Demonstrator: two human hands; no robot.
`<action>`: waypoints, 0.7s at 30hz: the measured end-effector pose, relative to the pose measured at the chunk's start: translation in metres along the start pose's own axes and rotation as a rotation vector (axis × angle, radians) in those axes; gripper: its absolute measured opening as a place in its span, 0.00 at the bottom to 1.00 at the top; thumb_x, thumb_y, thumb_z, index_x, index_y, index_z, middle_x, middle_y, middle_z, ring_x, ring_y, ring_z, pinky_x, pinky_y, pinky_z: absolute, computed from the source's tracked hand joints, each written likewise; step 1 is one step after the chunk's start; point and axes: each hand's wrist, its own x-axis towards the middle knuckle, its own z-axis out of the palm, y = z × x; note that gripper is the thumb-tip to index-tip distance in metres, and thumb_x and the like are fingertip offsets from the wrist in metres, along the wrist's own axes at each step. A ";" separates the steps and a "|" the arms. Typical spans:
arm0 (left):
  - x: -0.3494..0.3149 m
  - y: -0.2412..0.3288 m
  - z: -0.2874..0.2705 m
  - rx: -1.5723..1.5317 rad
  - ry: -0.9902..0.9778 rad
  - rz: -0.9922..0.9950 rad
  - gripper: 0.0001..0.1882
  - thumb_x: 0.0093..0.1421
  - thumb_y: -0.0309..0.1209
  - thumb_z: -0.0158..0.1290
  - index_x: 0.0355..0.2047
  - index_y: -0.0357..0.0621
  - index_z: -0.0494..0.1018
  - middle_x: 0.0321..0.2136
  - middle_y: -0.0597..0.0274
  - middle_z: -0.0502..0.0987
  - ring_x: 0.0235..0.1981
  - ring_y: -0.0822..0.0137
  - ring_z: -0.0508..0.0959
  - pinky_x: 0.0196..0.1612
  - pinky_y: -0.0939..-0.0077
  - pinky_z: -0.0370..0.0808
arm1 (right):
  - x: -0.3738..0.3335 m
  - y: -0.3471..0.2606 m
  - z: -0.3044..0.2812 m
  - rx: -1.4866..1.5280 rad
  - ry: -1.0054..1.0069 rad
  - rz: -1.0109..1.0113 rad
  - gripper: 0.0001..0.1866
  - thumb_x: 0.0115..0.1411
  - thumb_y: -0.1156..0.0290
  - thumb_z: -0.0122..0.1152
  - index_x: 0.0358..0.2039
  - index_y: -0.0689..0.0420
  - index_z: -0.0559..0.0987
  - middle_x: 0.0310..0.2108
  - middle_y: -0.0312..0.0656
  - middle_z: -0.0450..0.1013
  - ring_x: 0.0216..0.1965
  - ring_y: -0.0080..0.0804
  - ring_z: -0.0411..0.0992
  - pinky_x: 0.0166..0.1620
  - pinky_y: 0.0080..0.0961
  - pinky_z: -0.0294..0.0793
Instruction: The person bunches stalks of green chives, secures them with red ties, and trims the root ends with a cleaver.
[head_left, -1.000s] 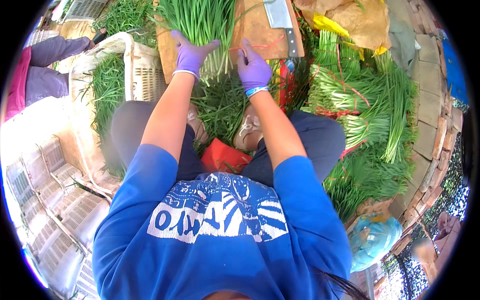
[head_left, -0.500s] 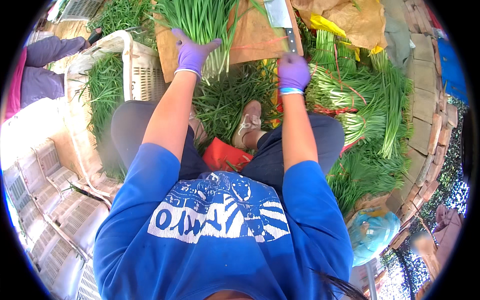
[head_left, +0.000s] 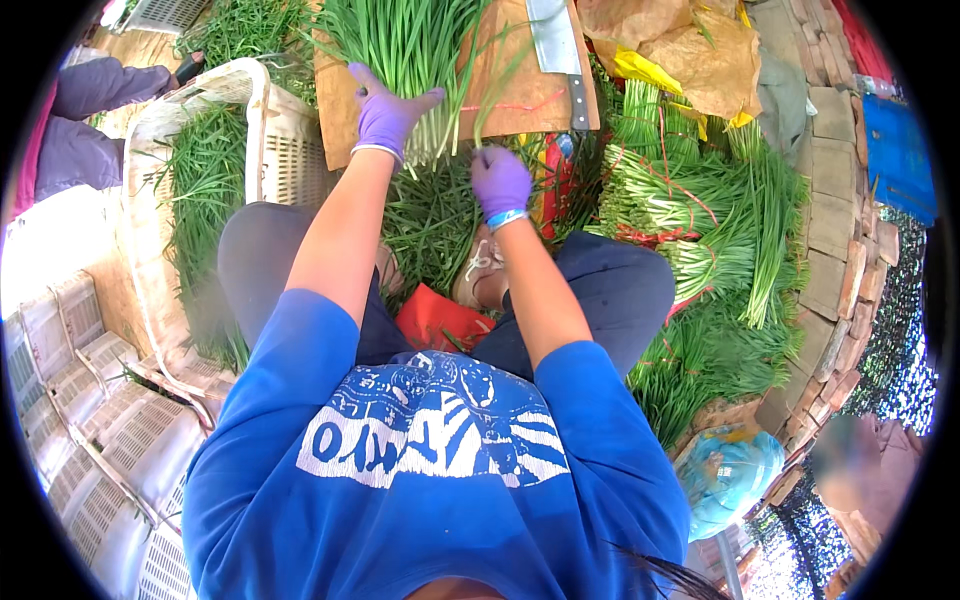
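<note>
A thick bunch of green garlic chives [head_left: 405, 45] lies on a brown board [head_left: 340, 120] in front of me, its pale ends toward me. My left hand [head_left: 385, 112], in a purple glove, rests against the bunch's left side with thumb and forefinger spread wide; its other fingers are hard to see. Just off the board's near edge, my gloved right hand [head_left: 501, 183] is closed round a few loose chive stalks [head_left: 483, 112], whose blurred tops trail up over the board. A knife [head_left: 556, 45] with a black handle lies on the board's right side, untouched.
Tied chive bundles [head_left: 700, 200] are piled at my right. A white plastic crate [head_left: 258, 130] with greens stands at my left. Loose leaves [head_left: 430, 220] cover the ground between my feet. Brown paper [head_left: 690, 50] lies beyond the bundles. Another person's legs [head_left: 90, 125] show far left.
My right hand has moved left, from beside the knife handle to below the board's middle, and now has stalks in it. The left hand stays against the bunch.
</note>
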 end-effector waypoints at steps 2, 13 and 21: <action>0.003 -0.005 0.000 0.009 0.013 0.027 0.68 0.33 0.49 0.65 0.59 0.44 0.24 0.57 0.33 0.41 0.58 0.45 0.52 0.57 0.61 0.55 | -0.011 -0.001 0.008 -0.051 -0.103 -0.036 0.08 0.49 0.64 0.52 0.27 0.52 0.76 0.23 0.46 0.70 0.25 0.45 0.70 0.30 0.36 0.69; -0.003 -0.012 -0.001 -0.160 0.074 0.087 0.68 0.32 0.49 0.66 0.59 0.40 0.26 0.57 0.32 0.44 0.58 0.46 0.52 0.57 0.64 0.54 | 0.064 0.015 -0.016 0.722 0.314 0.699 0.25 0.51 0.69 0.55 0.47 0.69 0.64 0.35 0.51 0.72 0.31 0.35 0.73 0.33 0.27 0.72; 0.017 -0.046 0.014 -0.806 0.197 0.163 0.48 0.49 0.51 0.52 0.59 0.38 0.39 0.54 0.40 0.56 0.55 0.54 0.60 0.55 0.71 0.57 | 0.096 -0.009 0.012 0.465 0.294 0.983 0.22 0.49 0.66 0.55 0.45 0.59 0.70 0.32 0.43 0.73 0.30 0.31 0.70 0.34 0.28 0.68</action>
